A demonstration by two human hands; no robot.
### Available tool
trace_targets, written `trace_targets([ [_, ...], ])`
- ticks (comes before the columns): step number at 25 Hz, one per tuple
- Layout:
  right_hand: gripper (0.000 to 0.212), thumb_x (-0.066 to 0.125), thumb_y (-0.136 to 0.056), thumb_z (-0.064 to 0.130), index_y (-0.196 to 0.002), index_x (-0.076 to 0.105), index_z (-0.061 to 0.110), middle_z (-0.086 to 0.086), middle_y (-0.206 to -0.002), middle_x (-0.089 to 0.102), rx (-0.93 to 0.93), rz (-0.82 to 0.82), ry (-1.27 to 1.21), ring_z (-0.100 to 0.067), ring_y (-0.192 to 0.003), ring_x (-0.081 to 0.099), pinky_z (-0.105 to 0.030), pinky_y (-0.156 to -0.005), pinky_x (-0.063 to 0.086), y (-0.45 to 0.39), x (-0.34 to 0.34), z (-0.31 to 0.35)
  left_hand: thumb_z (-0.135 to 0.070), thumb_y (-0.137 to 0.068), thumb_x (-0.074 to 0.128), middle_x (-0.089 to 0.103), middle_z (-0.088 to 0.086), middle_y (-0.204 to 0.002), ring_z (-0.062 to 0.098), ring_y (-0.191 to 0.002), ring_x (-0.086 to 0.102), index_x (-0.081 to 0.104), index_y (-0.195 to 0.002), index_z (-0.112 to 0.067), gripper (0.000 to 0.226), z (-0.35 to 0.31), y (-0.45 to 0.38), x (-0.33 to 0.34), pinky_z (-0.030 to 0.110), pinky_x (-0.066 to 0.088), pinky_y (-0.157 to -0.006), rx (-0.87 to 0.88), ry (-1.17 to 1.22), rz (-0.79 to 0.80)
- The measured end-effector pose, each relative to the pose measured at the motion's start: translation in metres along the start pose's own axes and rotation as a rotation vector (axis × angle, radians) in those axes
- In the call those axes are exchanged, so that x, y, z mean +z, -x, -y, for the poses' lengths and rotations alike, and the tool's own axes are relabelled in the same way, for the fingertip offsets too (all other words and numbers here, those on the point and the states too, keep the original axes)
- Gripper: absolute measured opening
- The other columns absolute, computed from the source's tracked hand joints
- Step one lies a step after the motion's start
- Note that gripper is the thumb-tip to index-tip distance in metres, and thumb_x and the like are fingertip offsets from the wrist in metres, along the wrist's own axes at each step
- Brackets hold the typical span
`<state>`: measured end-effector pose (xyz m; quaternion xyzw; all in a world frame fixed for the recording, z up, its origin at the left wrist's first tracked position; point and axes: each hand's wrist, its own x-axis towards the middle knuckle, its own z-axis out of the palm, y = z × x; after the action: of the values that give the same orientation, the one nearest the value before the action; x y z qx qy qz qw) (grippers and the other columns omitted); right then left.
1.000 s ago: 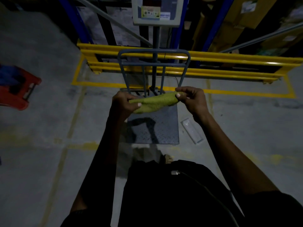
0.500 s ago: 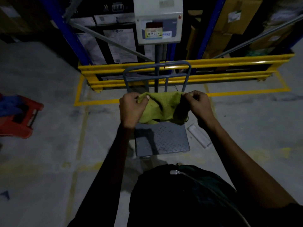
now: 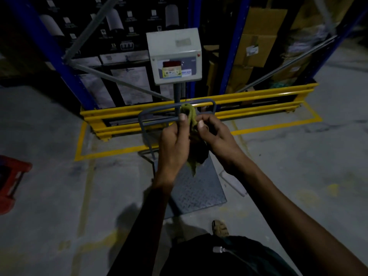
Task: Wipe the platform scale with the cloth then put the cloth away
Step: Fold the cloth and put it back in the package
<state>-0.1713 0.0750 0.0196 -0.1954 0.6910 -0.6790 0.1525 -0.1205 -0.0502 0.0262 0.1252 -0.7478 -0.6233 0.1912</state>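
Note:
A yellow-green cloth (image 3: 190, 114) is bunched upright between my two hands, above the scale. My left hand (image 3: 173, 144) and my right hand (image 3: 214, 134) both pinch it, close together; its lower end hangs down between them in shadow. Below stands the platform scale: a grey checker-plate platform (image 3: 196, 192) on the floor, a grey tube handrail (image 3: 157, 111) at its back, and a white display box (image 3: 175, 54) on a post. The cloth touches neither platform nor rail.
A yellow floor barrier (image 3: 249, 100) runs behind the scale, before blue racking (image 3: 232, 46) stacked with cartons. A red crate (image 3: 10, 182) sits at far left. A small white flat piece (image 3: 235, 183) lies right of the platform. My foot (image 3: 220, 229) stands near the platform's front edge.
The cloth was stretched wide between my hands; my hands have come together and the cloth is now gathered into an upright bunch. The view has tilted up toward the display.

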Motion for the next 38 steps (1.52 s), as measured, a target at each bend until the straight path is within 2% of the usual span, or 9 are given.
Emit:
trace_targets([
  [2,0.04,0.07,-0.094,0.013,-0.13,0.052,0.011,-0.002,-0.117,0.066,-0.053,0.059,0.062,-0.015,-0.11,0.066,-0.034,-0.092,0.056,0.006,-0.011,0.003,-0.053,-0.103,0.028,0.076,-0.002,-0.084,0.013,-0.086,0.075,0.072,-0.105,-0.033,0.048,-0.009,-0.003,0.001,0.035,0.062,-0.073,-0.089,0.188,0.14],
  [5,0.037,0.067,-0.093,0.002,-0.126,0.052,0.012,-0.001,-0.112,0.067,-0.065,-0.087,0.166,-0.011,-0.104,0.068,-0.03,-0.085,0.057,0.015,-0.029,0.002,-0.044,-0.105,0.026,0.074,-0.007,-0.105,0.005,-0.087,0.073,0.062,-0.129,-0.015,0.052,-0.013,-0.005,0.016,0.026,0.061,-0.071,-0.166,0.241,0.26],
  [10,0.027,0.055,-0.101,0.004,-0.127,0.058,0.009,-0.006,-0.108,0.071,0.071,-0.305,-0.03,-0.013,-0.09,0.072,-0.024,-0.068,0.058,0.023,-0.082,-0.001,-0.045,-0.091,0.065,0.071,0.007,-0.081,0.018,-0.072,0.07,0.069,-0.095,-0.013,0.033,0.007,-0.016,0.06,0.036,0.059,-0.062,0.037,-0.002,-0.025],
  [15,0.036,0.053,-0.103,0.008,-0.139,0.052,0.006,-0.02,-0.133,0.064,0.142,-0.275,-0.402,-0.034,-0.113,0.068,-0.047,-0.088,0.059,0.011,-0.157,-0.016,-0.034,-0.09,0.071,0.071,0.001,-0.114,0.012,-0.101,0.071,0.065,-0.119,-0.016,0.035,0.035,-0.024,0.134,0.028,0.059,-0.081,-0.239,0.127,0.403],
  [19,0.048,0.067,-0.097,0.023,-0.142,0.052,0.014,-0.01,-0.128,0.07,0.495,-0.246,-0.366,-0.027,-0.108,0.072,-0.042,-0.08,0.062,0.005,-0.224,-0.061,-0.023,-0.098,0.061,0.075,0.005,-0.103,0.021,-0.094,0.074,0.07,-0.109,-0.012,0.018,0.051,-0.029,0.214,0.037,0.062,-0.078,-0.27,0.145,0.253],
  [23,0.042,0.067,-0.096,0.01,-0.136,0.056,0.007,-0.017,-0.127,0.069,0.715,-0.276,-0.355,-0.032,-0.105,0.072,-0.048,-0.085,0.061,0.001,-0.296,-0.162,-0.048,-0.093,0.057,0.06,0.025,-0.073,0.032,-0.065,0.062,0.058,-0.078,-0.005,0.046,0.133,-0.042,0.299,0.046,0.051,-0.058,-0.282,-0.143,0.156],
  [26,0.036,0.062,-0.098,0.002,-0.133,0.056,0.005,-0.017,-0.126,0.066,0.705,-0.448,-0.243,-0.029,-0.103,0.069,-0.042,-0.082,0.06,-0.008,-0.325,-0.256,-0.039,-0.095,0.057,0.031,0.003,-0.051,0.015,-0.046,0.04,0.044,-0.066,0.0,0.05,0.218,-0.044,0.353,0.031,0.024,-0.048,-0.401,-0.384,0.224],
  [30,0.034,0.06,-0.093,0.01,-0.127,0.056,0.014,-0.017,-0.111,0.071,0.729,-0.552,0.033,-0.031,-0.09,0.068,-0.041,-0.075,0.055,-0.025,-0.346,-0.419,-0.042,-0.087,0.051,0.067,0.021,-0.077,0.037,-0.077,0.068,0.065,-0.083,-0.001,0.043,0.363,-0.053,0.424,0.042,0.058,-0.068,-0.663,-0.456,0.328],
  [38,0.042,0.062,-0.091,0.02,-0.132,0.059,0.021,-0.014,-0.118,0.07,0.883,-0.316,0.521,-0.035,-0.104,0.066,-0.035,-0.076,0.05,-0.042,-0.399,-0.701,-0.038,-0.091,0.057,0.073,0.015,-0.101,0.032,-0.092,0.07,0.068,-0.103,-0.008,0.034,0.639,-0.026,0.504,0.038,0.059,-0.079,-0.936,-0.482,0.452],
])
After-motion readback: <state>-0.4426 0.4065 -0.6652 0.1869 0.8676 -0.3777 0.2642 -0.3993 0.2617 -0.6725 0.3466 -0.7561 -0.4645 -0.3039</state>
